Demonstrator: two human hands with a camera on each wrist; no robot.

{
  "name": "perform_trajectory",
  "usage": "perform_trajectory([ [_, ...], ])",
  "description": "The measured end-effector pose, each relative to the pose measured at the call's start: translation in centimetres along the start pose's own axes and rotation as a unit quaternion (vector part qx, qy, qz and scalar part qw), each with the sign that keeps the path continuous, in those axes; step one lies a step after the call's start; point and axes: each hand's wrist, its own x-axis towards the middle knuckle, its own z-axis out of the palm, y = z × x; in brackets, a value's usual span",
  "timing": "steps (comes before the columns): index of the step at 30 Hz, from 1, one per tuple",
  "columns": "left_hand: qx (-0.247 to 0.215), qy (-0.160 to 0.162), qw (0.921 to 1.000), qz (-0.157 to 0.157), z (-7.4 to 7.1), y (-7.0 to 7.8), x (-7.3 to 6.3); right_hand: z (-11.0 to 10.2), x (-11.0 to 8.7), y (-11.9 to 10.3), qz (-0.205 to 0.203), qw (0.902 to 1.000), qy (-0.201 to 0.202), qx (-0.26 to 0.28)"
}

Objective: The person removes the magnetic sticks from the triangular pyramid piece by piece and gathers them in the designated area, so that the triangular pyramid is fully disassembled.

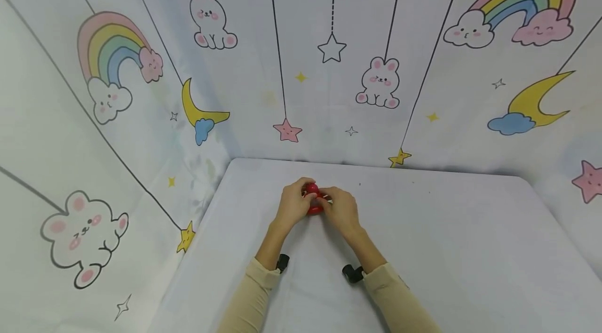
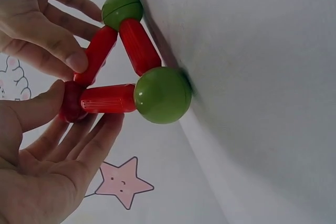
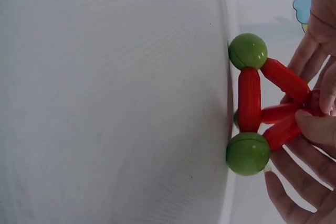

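A pyramid of red rods (image 2: 107, 99) and green balls (image 3: 248, 153) stands on the white table, with a red ball (image 1: 312, 187) at its top. These look like pieces of a ball-and-stick building set. My left hand (image 1: 293, 205) pinches the red ball between thumb and fingers. From the other side, my right hand (image 1: 342, 210) pinches an upright red rod (image 2: 101, 51) just below that ball, its thumb lying on the rod. In the right wrist view, a third green ball (image 3: 236, 119) is mostly hidden behind the rods.
The white table (image 1: 451, 239) runs back to a cloth wall printed with rabbits, rainbows and stars. A pink printed star (image 1: 288, 130) is on that wall behind the hands. Small black cameras (image 1: 351, 274) sit at both wrists, by the beige sleeves (image 1: 397, 296).
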Motion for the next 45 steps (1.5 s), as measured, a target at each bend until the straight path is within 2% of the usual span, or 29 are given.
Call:
perform_trajectory([
  [8, -0.014, 0.005, 0.9999, 0.001, -0.1, 0.1, 0.1, -0.1, 0.1, 0.3, -0.01, 0.9999, 0.008, 0.004],
  [12, -0.038, 0.012, 0.9989, -0.026, -0.3, 0.0, 0.1, -0.4, 0.2, 0.5, 0.0, 0.9996, 0.01, 0.027],
  [15, -0.06, 0.014, 0.9968, -0.051, -0.6, -0.3, 0.2, -0.6, 0.3, 0.7, 0.023, 0.9989, 0.002, 0.041],
  [18, -0.076, 0.014, 0.995, -0.063, -0.8, -0.5, 0.3, -0.8, 0.4, 0.8, 0.042, 0.998, -0.008, 0.046],
  [31, -0.105, 0.027, 0.986, -0.126, -1.7, -2.1, 1.0, -1.5, 0.2, 1.1, 0.09, 0.993, 0.001, 0.077],
  [37, -0.125, 0.014, 0.9812, -0.146, -2.5, -2.6, 1.1, -1.8, 0.4, 1.9, 0.124, 0.9871, 0.006, 0.101],
  [45, -0.181, -0.021, 0.9677, -0.174, -3.5, -3.7, 0.7, -2.2, 0.6, 3.0, 0.174, 0.9782, 0.001, 0.114],
])
